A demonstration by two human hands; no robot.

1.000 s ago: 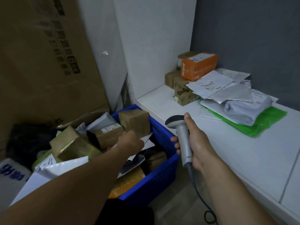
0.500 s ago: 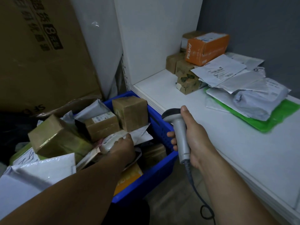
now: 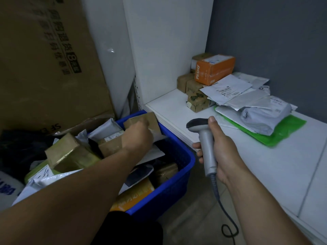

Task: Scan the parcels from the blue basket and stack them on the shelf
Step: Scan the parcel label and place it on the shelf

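The blue basket (image 3: pixel 184 151) stands on the floor at the left, full of brown boxes and white mailers. My left hand (image 3: pixel 138 137) reaches over them to a brown cardboard box (image 3: pixel 152 121) in the far corner. Its fingers lie on the box's near side, blurred, so the grip is unclear. My right hand (image 3: pixel 224 152) is shut on a grey barcode scanner (image 3: pixel 207 147), held upright beside the basket with its head pointing left. The white shelf (image 3: pixel 265 165) at the right carries an orange box (image 3: pixel 214 69), small brown boxes (image 3: pixel 196 101) and grey mailers (image 3: pixel 261 117).
A big cardboard carton (image 3: pixel 44 68) leans on the wall behind the basket. A green mailer (image 3: pixel 286 131) lies under the grey ones. The scanner's cable (image 3: pixel 228 227) hangs down to the tiled floor. A white upright panel (image 3: pixel 168 50) closes the shelf's left end.
My left hand has left the white mailer in the basket's middle and moved up and back to the brown box in the far corner. The scanner hand has barely moved.
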